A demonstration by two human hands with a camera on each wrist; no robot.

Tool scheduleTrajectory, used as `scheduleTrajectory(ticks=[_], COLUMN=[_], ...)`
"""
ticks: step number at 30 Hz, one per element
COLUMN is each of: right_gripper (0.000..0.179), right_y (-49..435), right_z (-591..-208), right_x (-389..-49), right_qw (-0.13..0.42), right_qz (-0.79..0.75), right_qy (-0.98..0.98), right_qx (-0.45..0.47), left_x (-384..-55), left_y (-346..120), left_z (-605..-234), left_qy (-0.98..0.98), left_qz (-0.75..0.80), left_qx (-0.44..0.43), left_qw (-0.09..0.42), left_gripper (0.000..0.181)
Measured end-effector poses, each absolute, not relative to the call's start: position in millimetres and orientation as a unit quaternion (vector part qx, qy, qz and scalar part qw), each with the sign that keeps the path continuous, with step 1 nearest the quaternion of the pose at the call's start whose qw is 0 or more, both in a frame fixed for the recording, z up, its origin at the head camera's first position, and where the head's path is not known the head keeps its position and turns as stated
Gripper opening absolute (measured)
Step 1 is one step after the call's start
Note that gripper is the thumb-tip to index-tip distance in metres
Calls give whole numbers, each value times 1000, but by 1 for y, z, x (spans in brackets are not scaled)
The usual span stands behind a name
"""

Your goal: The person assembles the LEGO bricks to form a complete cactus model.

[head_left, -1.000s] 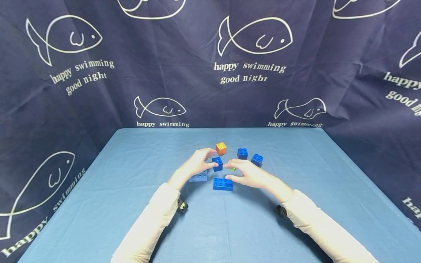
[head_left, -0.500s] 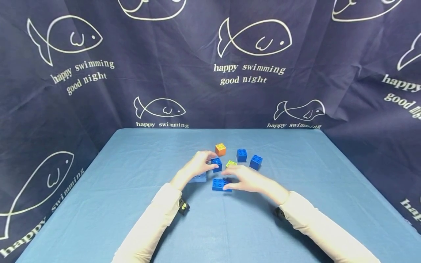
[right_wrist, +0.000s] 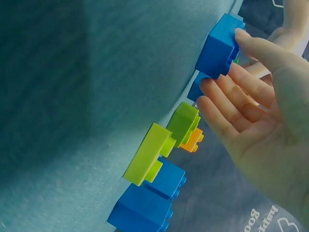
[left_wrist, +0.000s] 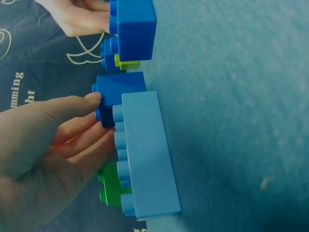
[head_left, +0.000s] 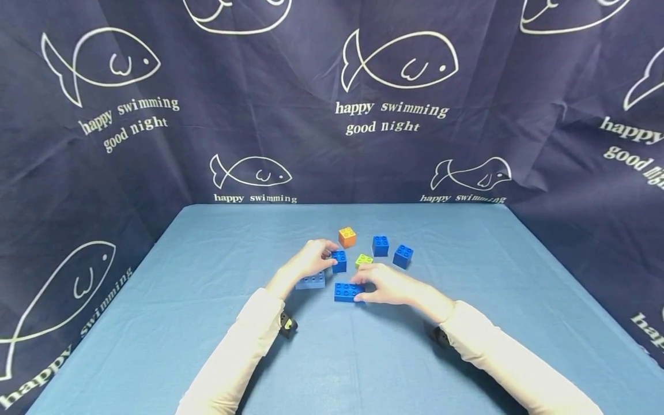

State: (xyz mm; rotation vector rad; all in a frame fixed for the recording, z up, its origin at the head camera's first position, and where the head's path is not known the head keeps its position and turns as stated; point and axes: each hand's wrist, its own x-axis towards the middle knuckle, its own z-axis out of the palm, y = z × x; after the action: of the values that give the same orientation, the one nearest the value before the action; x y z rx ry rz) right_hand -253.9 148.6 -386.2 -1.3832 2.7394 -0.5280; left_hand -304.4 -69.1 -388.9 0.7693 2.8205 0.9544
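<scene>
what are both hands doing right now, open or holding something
Left hand: holding a small blue brick between thumb and fingers.
Right hand: thumb and fingers gripping one end of the long dark blue brick.

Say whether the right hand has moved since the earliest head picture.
Yes: the right hand moved toward the person, judged against the orange cube-shaped plastic brick.

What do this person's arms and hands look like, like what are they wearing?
The left hand and right hand are bare, with no gloves or rings showing. The left sleeve and right sleeve are long, plain, cream-coloured and creased. Small black devices sit near the left cuff and right cuff; the left device has a yellowish patch.
</scene>
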Motion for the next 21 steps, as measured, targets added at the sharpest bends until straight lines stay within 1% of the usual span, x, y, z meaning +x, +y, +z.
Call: scheduleTrajectory(ticks=[3, 10, 21], right_gripper=[34, 42, 39], right_y=[148, 145, 146], right_z=[-385, -385, -385], right_x=[-253, -252, -251], right_qw=[22, 35, 44], right_qz=[-168, -165, -173], right_qy=[881, 884, 892], right_qx=[-442, -436, -416], left_x=[-305, -303, -305], left_y=[-69, -66, -66], left_z=[-388, -393, -396], left_qy=[919, 929, 929], left_qz=[303, 273, 288], left_qx=[251, 249, 228], left_qw=[33, 30, 38], left_gripper=[36, 40, 38])
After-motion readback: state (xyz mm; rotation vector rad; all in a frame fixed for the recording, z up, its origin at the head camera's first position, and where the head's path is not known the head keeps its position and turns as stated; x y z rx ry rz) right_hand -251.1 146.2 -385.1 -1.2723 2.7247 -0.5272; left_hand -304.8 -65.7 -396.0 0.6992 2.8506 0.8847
